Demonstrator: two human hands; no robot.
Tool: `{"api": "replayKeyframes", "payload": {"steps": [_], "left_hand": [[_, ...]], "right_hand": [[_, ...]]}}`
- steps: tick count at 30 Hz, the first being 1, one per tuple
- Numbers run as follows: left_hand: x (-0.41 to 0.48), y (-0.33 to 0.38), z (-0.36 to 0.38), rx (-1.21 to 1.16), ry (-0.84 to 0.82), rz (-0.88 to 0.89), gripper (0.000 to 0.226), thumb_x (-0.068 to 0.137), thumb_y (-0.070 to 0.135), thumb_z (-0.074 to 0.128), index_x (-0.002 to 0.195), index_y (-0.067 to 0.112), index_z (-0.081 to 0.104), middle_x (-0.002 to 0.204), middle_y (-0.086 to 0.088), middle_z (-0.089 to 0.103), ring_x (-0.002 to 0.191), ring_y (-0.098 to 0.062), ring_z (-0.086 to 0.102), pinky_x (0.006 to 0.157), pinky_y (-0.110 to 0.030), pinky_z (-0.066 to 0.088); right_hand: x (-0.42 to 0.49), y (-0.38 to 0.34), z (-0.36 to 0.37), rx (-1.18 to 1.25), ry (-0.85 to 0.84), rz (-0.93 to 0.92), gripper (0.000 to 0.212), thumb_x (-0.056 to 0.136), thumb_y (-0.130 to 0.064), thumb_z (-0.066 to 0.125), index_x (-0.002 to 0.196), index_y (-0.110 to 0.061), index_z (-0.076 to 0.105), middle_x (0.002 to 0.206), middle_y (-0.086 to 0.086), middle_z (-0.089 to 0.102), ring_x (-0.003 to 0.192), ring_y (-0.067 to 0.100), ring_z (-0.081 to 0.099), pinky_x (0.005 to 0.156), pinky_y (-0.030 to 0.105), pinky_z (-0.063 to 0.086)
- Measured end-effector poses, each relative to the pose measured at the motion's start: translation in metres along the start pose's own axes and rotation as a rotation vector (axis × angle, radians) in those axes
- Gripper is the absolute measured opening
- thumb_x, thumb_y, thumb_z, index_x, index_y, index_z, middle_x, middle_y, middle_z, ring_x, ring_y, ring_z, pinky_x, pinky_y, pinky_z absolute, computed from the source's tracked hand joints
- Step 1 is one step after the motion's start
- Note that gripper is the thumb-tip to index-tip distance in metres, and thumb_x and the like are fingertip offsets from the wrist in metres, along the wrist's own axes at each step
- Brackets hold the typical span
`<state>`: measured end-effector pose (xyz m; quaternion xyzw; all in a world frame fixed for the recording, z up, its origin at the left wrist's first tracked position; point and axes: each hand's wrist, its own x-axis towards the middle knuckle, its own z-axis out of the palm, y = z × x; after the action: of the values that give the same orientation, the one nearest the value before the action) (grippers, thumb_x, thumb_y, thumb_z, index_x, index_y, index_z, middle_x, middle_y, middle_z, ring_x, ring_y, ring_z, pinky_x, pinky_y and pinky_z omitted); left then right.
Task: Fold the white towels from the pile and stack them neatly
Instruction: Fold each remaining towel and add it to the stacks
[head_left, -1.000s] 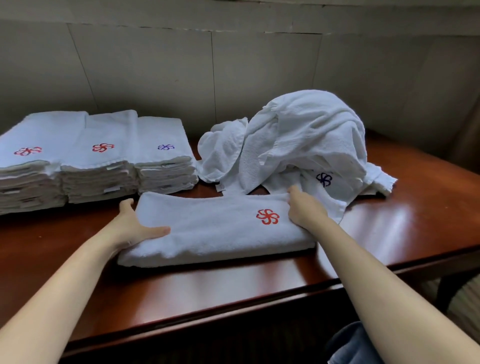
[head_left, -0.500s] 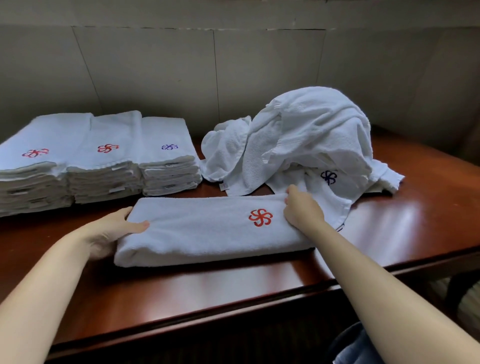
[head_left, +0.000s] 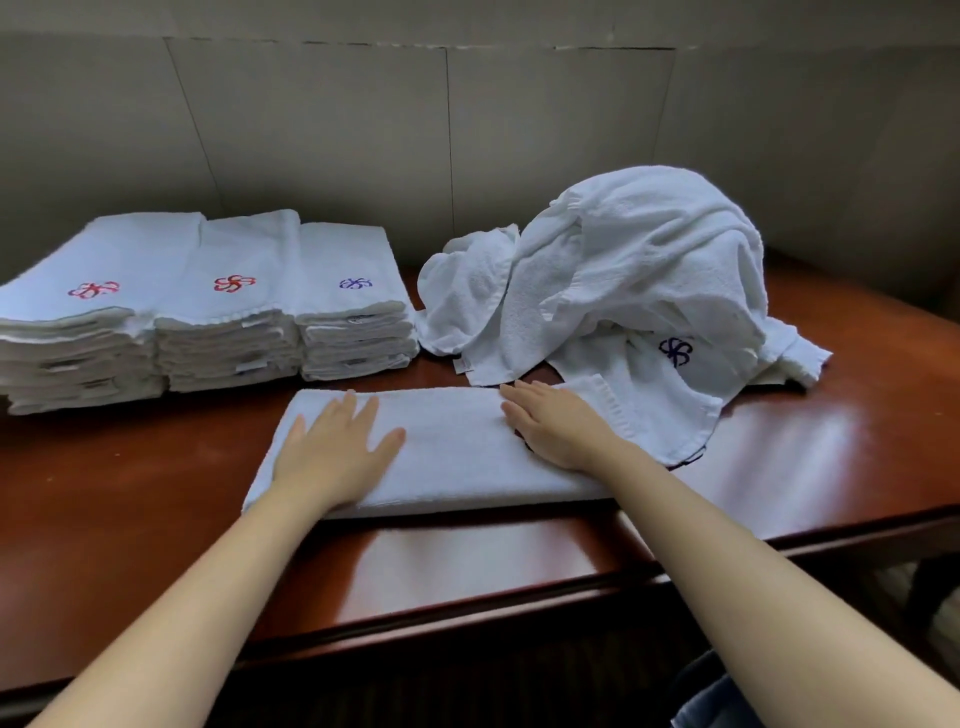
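- right now both hands lie flat on a folded towel (head_left: 457, 457), a long white strip near the front edge of the table (head_left: 130, 499).
- left hand (head_left: 337, 452): palm down on the strip's left part, fingers straight & spread, gripping nothing, just pressing on cloth.
- right hand (head_left: 556, 426): palm down on the right part, fingers straight, close together, pointing up-left; holds nothing. a dark bit of stitching peeks out under its palm edge.
- unfolded pile (head_left: 639, 270): crumpled white heap behind & to the right of the strip, touching its far right end; one towel w/ a dark blue logo (head_left: 675, 351) spills toward the right hand.
- done stacks (head_left: 208, 322): 3 side by side at back left, near the wall, apart from the strip; top logos red, red, purple from left to right.
- table is glossy reddish-brown wood.
- blue fabric (head_left: 711, 701) shows at bottom right, below the right forearm.
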<state>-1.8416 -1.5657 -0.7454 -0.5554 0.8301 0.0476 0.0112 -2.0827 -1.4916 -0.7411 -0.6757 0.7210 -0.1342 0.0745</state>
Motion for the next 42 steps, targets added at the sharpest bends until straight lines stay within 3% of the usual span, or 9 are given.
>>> {"api": "replayKeyframes", "payload": {"steps": [9,13,15,19,23,28,33,37,42], "left_hand": [[-0.007,-0.053,-0.022,-0.505,0.021,-0.376,0.093,0.084,0.05,0.063,0.151,0.011,0.013,0.149,-0.016,0.035,0.13,-0.037,0.041,0.1,-0.039,0.037],[-0.023,-0.072,-0.034,-0.872,-0.337,-0.387,0.064,0.079,0.033,0.075,0.131,0.01,0.045,0.098,-0.003,0.065,0.068,-0.014,0.062,0.051,-0.024,0.047],[-0.023,-0.077,-0.029,-1.04,-0.224,-0.337,0.052,0.08,0.022,0.074,0.123,0.003,0.052,0.078,-0.001,0.065,0.05,-0.008,0.054,0.04,-0.017,0.043],[-0.009,-0.08,-0.02,-1.342,0.298,-0.504,0.078,0.089,0.014,0.066,0.149,0.006,0.018,0.136,-0.022,0.047,0.08,-0.022,0.06,0.068,-0.028,0.053],[-0.007,-0.072,-0.005,-1.178,0.324,-0.49,0.079,0.088,0.018,0.066,0.149,0.007,0.018,0.143,-0.016,0.042,0.116,-0.031,0.055,0.098,-0.046,0.048],[-0.024,-0.043,-0.001,-1.184,0.264,-0.283,0.097,0.076,0.023,0.072,0.151,0.033,0.01,0.141,0.003,0.037,0.117,-0.03,0.051,0.094,-0.051,0.049],[-0.03,-0.039,-0.002,-1.344,0.135,-0.227,0.064,0.087,0.005,0.065,0.14,0.029,0.039,0.129,-0.002,0.046,0.1,-0.022,0.058,0.066,-0.033,0.055],[-0.032,-0.051,-0.005,-1.302,0.185,-0.157,0.046,0.087,0.004,0.066,0.129,0.02,0.055,0.124,0.0,0.054,0.103,-0.015,0.057,0.079,-0.029,0.053],[-0.033,-0.067,-0.014,-1.474,0.027,-0.171,0.05,0.086,-0.002,0.064,0.127,0.025,0.055,0.11,0.008,0.059,0.089,-0.01,0.067,0.063,-0.024,0.057]], "right_hand": [[0.011,0.023,-0.014,-0.072,0.03,0.124,0.038,0.102,-0.033,0.028,0.127,-0.017,0.052,0.126,0.007,0.059,0.117,0.026,0.051,0.108,0.038,0.021],[0.011,0.019,-0.015,-0.099,0.056,0.112,0.036,0.099,-0.033,0.038,0.128,-0.019,0.052,0.122,0.008,0.058,0.111,0.028,0.053,0.096,0.036,0.035],[0.01,0.015,-0.024,-0.086,0.034,0.148,0.033,0.094,-0.036,0.047,0.12,-0.019,0.057,0.118,0.007,0.059,0.108,0.027,0.053,0.089,0.035,0.041],[0.001,0.0,-0.041,0.091,-0.32,0.167,0.025,0.085,-0.039,0.064,0.074,-0.017,0.061,0.075,-0.002,0.06,0.072,0.016,0.056,0.061,0.026,0.043],[-0.009,-0.024,-0.04,0.34,-0.588,0.166,0.028,0.085,-0.036,0.068,0.071,-0.018,0.051,0.067,-0.003,0.053,0.056,0.012,0.046,0.05,0.021,0.038],[0.005,-0.048,-0.021,0.607,-0.235,0.099,0.026,0.089,-0.035,0.063,0.081,-0.02,0.043,0.071,-0.007,0.042,0.061,0.008,0.036,0.055,0.021,0.028],[0.018,-0.055,-0.016,0.881,-0.425,0.204,0.028,0.089,-0.051,0.056,0.106,-0.03,0.051,0.107,-0.002,0.059,0.088,0.013,0.061,0.074,0.026,0.052],[0.03,-0.062,-0.003,1.015,-0.583,0.053,0.034,0.093,-0.04,0.055,0.127,-0.039,0.049,0.133,-0.01,0.049,0.122,0.011,0.051,0.101,0.033,0.044],[0.039,-0.072,0.0,0.962,-0.482,0.007,0.04,0.085,-0.005,0.059,0.114,-0.032,0.066,0.122,-0.003,0.06,0.106,0.009,0.061,0.083,0.021,0.047]]}}
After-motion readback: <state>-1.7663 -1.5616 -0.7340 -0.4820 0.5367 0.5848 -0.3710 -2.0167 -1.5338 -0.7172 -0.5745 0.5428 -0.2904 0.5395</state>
